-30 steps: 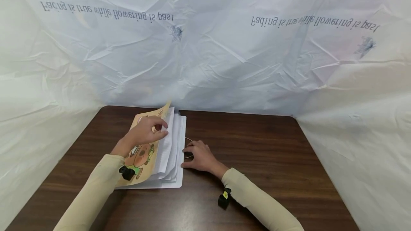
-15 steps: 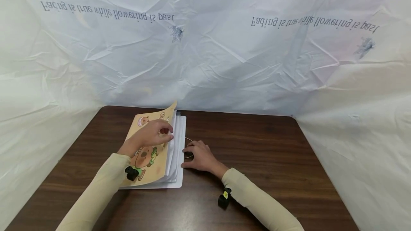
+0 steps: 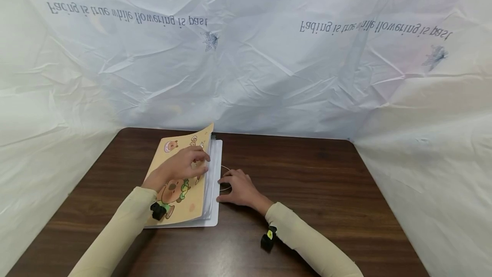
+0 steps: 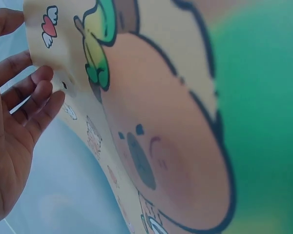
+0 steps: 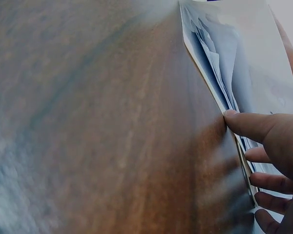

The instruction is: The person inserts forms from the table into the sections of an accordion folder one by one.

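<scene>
A folder (image 3: 177, 200) with a cream cartoon-animal front cover lies at the left middle of the table, its cover lowered at a slant over loose white papers (image 3: 210, 195). My left hand (image 3: 188, 163) lies over the cover and pinches its free edge; in the left wrist view, the thumb and index finger (image 4: 17, 66) meet that edge while the other fingers curl at the printed face. At the folder's right side, my right hand (image 3: 240, 188) touches the white back cover (image 3: 216, 208). Its thumb (image 5: 246, 124) rests against that edge, the fingers spread along it.
A thin pale loop (image 3: 226, 167) sticks out from the folder's right edge beside the right hand. The dark wooden table (image 3: 307, 174) extends to the right and front. White printed sheeting (image 3: 250, 76) hangs behind and at both sides.
My left hand has moved right with the front cover, which now hides most of the papers. The right hand has stayed at the folder's edge.
</scene>
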A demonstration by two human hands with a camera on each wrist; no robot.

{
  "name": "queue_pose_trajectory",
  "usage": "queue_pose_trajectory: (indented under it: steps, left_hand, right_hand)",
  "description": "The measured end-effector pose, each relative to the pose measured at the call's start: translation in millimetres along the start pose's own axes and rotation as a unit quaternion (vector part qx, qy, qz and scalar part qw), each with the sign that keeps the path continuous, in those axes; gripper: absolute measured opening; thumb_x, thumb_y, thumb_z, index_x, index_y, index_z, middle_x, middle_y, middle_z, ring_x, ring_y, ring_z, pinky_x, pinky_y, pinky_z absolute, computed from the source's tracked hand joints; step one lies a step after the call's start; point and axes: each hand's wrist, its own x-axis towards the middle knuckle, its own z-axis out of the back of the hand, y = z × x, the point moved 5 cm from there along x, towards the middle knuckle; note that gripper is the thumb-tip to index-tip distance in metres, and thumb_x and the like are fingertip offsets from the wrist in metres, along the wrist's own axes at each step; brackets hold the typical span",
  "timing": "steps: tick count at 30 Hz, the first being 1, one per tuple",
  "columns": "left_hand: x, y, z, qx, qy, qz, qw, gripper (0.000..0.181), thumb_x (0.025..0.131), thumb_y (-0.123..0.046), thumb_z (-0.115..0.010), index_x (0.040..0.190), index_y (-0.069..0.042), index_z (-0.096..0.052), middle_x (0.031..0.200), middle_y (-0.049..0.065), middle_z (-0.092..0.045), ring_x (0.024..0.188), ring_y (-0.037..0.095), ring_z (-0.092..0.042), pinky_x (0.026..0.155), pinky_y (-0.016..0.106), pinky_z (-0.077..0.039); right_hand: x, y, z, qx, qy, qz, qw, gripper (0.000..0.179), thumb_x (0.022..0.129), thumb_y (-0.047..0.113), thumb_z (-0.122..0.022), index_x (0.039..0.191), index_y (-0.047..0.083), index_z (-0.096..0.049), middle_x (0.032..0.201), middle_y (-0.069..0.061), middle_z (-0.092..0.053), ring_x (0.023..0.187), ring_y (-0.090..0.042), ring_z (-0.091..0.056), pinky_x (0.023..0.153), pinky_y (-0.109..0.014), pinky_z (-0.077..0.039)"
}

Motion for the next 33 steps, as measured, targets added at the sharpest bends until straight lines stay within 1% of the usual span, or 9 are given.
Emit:
queue_pose_trajectory:
  steps: [6,12,15,19,21,27,29,33]
  left_hand:
    - [0.0,-0.3,-5.1,0.002,0.010,0.019,0.9998,0.031,0.094,-0.030,-0.071,0.119,-0.011,-0.074,0.112,0.000,-0.058,0.098,0.018,-0.056,0.085,0.043,-0.049]
    - [-0.1,1.2,-12.5,0.019,0.033,0.043,0.9983,0.035,0.095,-0.037,-0.068,0.124,-0.018,-0.073,0.123,0.002,-0.054,0.108,0.021,-0.054,0.090,0.047,-0.047]
    - [0.4,0.8,-15.9,0.025,0.047,0.046,0.9975,0.040,0.094,-0.036,-0.068,0.129,-0.017,-0.071,0.130,0.005,-0.056,0.118,0.026,-0.055,0.097,0.051,-0.047]
    - [0.0,-0.3,-17.9,0.031,0.062,0.047,0.9965,0.047,0.091,-0.033,-0.069,0.133,-0.014,-0.068,0.136,0.010,-0.060,0.131,0.035,-0.051,0.104,0.056,-0.043]
    - [-0.5,0.0,-18.8,0.035,0.066,0.049,0.9960,0.046,0.091,-0.035,-0.069,0.131,-0.012,-0.069,0.136,0.010,-0.062,0.133,0.037,-0.051,0.107,0.057,-0.041]
    - [-0.7,1.6,-20.5,0.041,0.072,0.056,0.9950,0.046,0.092,-0.046,-0.071,0.121,-0.010,-0.072,0.130,0.010,-0.065,0.129,0.037,-0.053,0.107,0.056,-0.042]
    - [-0.4,2.4,-22.5,0.041,0.083,0.065,0.9936,0.049,0.091,-0.047,-0.072,0.121,-0.009,-0.073,0.131,0.011,-0.064,0.130,0.037,-0.053,0.109,0.056,-0.040]
    - [-0.2,5.4,-29.1,0.046,0.116,0.090,0.9881,0.050,0.089,-0.045,-0.076,0.123,-0.008,-0.072,0.136,0.012,-0.061,0.132,0.037,-0.051,0.113,0.056,-0.035]
  right_hand:
    - [-0.5,0.7,0.3,0.000,0.001,-0.002,1.0000,0.052,0.084,0.051,-0.080,0.127,0.022,-0.073,0.136,-0.006,-0.061,0.125,-0.027,-0.052,0.098,-0.052,-0.044]
    - [-1.4,2.7,1.5,0.006,0.002,-0.001,1.0000,0.051,0.084,0.049,-0.081,0.127,0.021,-0.074,0.135,-0.006,-0.061,0.125,-0.027,-0.052,0.098,-0.053,-0.044]
    - [-1.6,2.9,1.5,0.008,0.003,-0.001,1.0000,0.052,0.084,0.049,-0.081,0.127,0.021,-0.073,0.135,-0.006,-0.061,0.126,-0.027,-0.052,0.099,-0.053,-0.044]
    - [-1.4,2.3,1.0,0.008,0.003,0.000,1.0000,0.052,0.084,0.049,-0.081,0.128,0.021,-0.073,0.136,-0.006,-0.060,0.126,-0.027,-0.051,0.099,-0.052,-0.044]
    - [-1.4,2.0,1.0,0.007,0.002,0.001,1.0000,0.052,0.084,0.050,-0.081,0.128,0.021,-0.073,0.136,-0.006,-0.060,0.126,-0.027,-0.051,0.098,-0.052,-0.044]
    - [-1.2,0.8,1.3,0.004,-0.001,-0.001,1.0000,0.053,0.084,0.050,-0.081,0.128,0.022,-0.073,0.136,-0.005,-0.060,0.126,-0.027,-0.051,0.098,-0.052,-0.044]
    - [-0.9,0.4,1.1,0.003,0.000,-0.002,1.0000,0.053,0.084,0.051,-0.081,0.128,0.022,-0.073,0.136,-0.005,-0.060,0.126,-0.026,-0.051,0.099,-0.052,-0.044]
    - [-0.6,0.6,1.0,0.001,0.000,-0.003,1.0000,0.053,0.083,0.051,-0.081,0.127,0.022,-0.074,0.136,-0.005,-0.060,0.126,-0.026,-0.051,0.099,-0.051,-0.044]
